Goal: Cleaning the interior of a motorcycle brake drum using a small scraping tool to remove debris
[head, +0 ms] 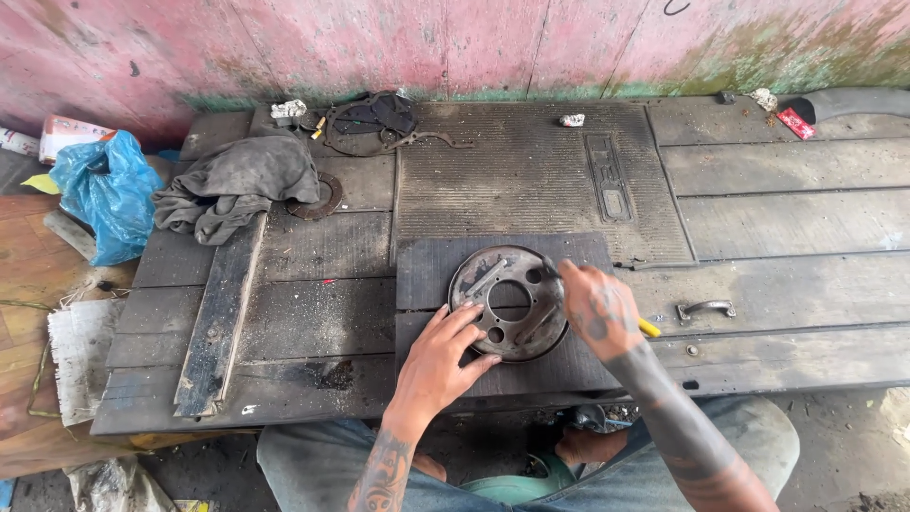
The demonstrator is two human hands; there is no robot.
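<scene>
A round grey metal plate with a central hole and several smaller holes lies flat on a dark mat at the front of a wooden bench. My left hand rests on its lower left rim with fingers spread. My right hand is closed around a tool with a yellow handle; its tip points at the plate's upper right rim.
A grey rag and a wooden slat lie at the left. A blue plastic bag sits beyond the bench's left edge. Another round part lies at the back by the pink wall. A metal handle is at the right.
</scene>
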